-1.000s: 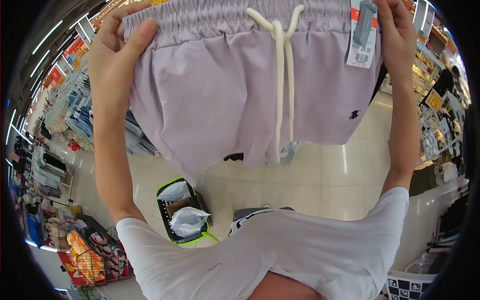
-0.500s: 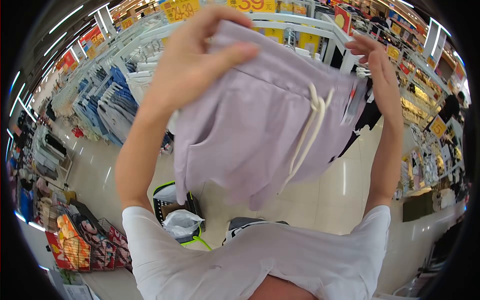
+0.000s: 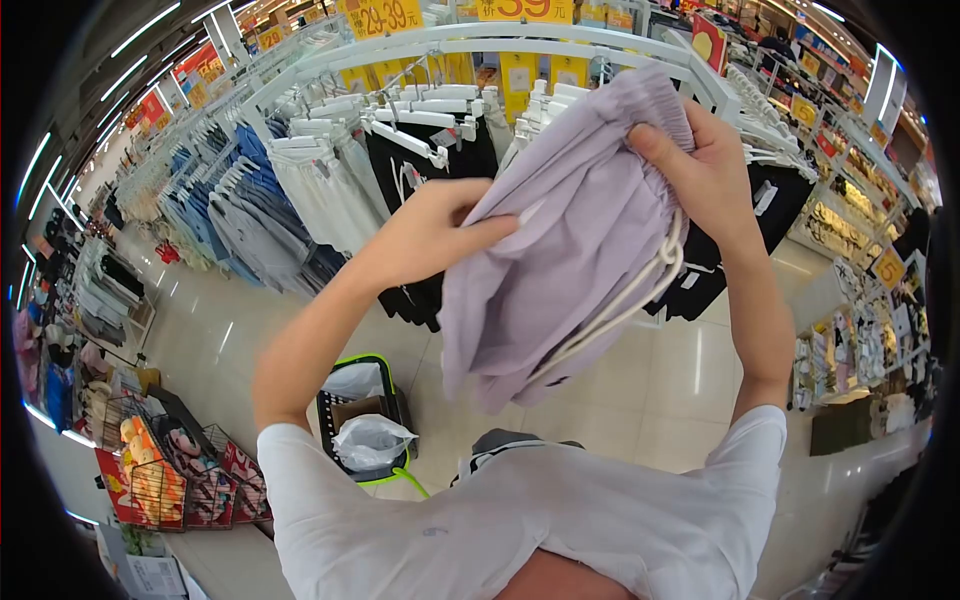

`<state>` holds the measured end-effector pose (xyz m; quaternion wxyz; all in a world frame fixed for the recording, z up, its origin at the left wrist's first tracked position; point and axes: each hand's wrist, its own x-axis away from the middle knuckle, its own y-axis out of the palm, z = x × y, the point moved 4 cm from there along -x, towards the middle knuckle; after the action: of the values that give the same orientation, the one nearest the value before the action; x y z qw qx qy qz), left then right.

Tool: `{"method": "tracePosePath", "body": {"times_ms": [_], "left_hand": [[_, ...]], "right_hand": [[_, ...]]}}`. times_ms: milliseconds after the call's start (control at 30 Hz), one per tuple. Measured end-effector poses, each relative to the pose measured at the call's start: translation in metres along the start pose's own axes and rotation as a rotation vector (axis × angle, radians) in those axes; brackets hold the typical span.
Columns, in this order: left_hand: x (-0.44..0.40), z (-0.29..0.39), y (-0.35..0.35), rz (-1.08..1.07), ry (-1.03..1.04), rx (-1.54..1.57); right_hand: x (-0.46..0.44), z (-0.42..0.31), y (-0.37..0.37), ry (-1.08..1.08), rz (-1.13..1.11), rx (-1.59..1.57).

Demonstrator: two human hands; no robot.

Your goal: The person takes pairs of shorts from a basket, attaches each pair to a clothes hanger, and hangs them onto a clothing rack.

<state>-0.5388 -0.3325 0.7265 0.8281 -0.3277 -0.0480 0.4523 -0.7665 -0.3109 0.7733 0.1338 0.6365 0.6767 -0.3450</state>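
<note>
Light purple shorts (image 3: 580,230) hang in the air between my hands, bunched and tilted, with the gathered waistband at the upper right. A cream drawstring (image 3: 625,310) dangles along their right side. My right hand (image 3: 695,165) grips the waistband, thumb on top of the cloth. Closed on the left edge of the shorts is my left hand (image 3: 440,225), its thumb on the cloth and its other fingers partly hidden. Behind the shorts, black garments (image 3: 430,160) and white garments (image 3: 325,185) hang on a white rack (image 3: 480,45).
On the floor at the lower left stands a black basket (image 3: 395,390) with a green rim, holding a clear plastic bag (image 3: 370,442). Wire bins (image 3: 160,490) with plush items are further left. Clothing racks line both sides. Yellow price signs (image 3: 525,8) top the rack.
The shorts went from spread flat to gathered and tilted. My left hand moved right and down along them. My right hand, apart from the cloth half a second ago, now grips the waistband.
</note>
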Motion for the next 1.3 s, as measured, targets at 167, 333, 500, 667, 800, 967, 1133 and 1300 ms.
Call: {"method": "tracePosePath", "body": {"times_ms": [167,333,500,667,800,967,1133,1300], "left_hand": [[0.048,-0.06,-0.007,0.162,-0.112,0.142],[0.103,-0.109,-0.001,0.292,-0.204,-0.089],[0.146,-0.176,0.029,-0.072,-0.263,0.31],[0.205,-0.291,0.072,0.376,-0.724,0.409],[0.232,-0.327,0.063,0.806,-0.721,0.343],[0.228,-0.354,0.003,0.756,-0.753,-0.174],[0.164,-0.317,-0.061,0.64,-0.248,0.149],[0.109,-0.273,-0.046,0.396,-0.126,0.457]], "right_hand": [[0.002,0.018,0.023,-0.013,-0.258,0.38],[0.012,0.043,0.06,-0.111,-0.395,0.426],[0.009,0.055,0.082,-0.04,-0.388,0.454],[0.016,0.076,0.112,-0.032,-0.284,0.322],[0.012,0.102,0.158,0.045,-0.276,0.369],[0.0,0.131,0.198,0.241,-0.236,0.399],[-0.013,0.126,0.258,0.088,-0.361,0.478],[-0.006,0.124,0.334,-0.096,-0.513,0.373]]}}
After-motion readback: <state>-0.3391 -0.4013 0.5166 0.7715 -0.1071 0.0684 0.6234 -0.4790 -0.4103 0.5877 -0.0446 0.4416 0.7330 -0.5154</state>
